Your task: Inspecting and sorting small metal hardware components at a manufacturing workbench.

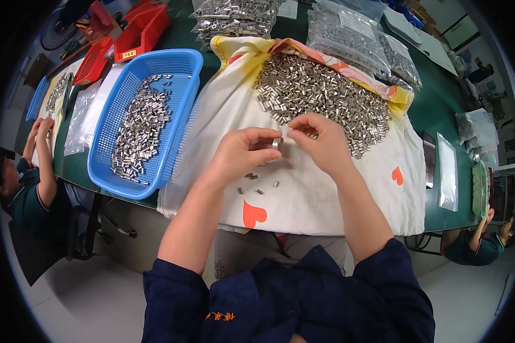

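The heaped cylinders [326,103] and the held piece [276,143] are shiny metal. The sheet [326,200] is matt cloth, the basket [180,80] smooth plastic, the bags [340,40] glossy plastic film.

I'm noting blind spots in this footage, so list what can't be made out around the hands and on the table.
All in the head view:
Round metal piece: full shape, partly covered by the left hand.
Right hand: whether its fingertips pinch anything, too small to tell.
Pile of metal bits: lower layers, buried under the top ones.
Clear bag: far end, cut off by the top edge.
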Available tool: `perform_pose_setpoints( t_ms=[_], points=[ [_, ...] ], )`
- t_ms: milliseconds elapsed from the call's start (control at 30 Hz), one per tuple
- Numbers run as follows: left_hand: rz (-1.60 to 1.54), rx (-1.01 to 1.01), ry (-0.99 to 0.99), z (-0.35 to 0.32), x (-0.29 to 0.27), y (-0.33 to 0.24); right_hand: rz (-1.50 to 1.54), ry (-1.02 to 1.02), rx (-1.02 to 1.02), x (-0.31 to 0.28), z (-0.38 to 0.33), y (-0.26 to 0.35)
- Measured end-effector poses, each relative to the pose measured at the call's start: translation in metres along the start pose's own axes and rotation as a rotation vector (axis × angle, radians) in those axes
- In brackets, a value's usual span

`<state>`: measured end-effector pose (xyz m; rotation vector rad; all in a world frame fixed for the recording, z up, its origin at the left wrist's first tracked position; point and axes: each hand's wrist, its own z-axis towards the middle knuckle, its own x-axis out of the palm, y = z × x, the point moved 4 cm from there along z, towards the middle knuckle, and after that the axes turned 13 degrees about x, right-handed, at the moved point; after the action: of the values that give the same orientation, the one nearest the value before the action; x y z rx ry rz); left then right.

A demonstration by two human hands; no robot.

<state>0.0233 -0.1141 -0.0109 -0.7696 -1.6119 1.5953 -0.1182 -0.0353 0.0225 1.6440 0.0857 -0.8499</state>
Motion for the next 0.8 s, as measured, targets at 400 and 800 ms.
perform_pose_setpoints(
  t_ms=[400,800],
  points=[
    [-0.034,0.072,-0.042,0.002,-0.004,-0.006,-0.523,-0.281,-0.352,0.022,-0.001,0.007],
    [-0.193,0.063,-0.078,0.000,-0.005,-0.007,0.250,0.026,0.035,0.009,-0.012,0.010]
  ],
)
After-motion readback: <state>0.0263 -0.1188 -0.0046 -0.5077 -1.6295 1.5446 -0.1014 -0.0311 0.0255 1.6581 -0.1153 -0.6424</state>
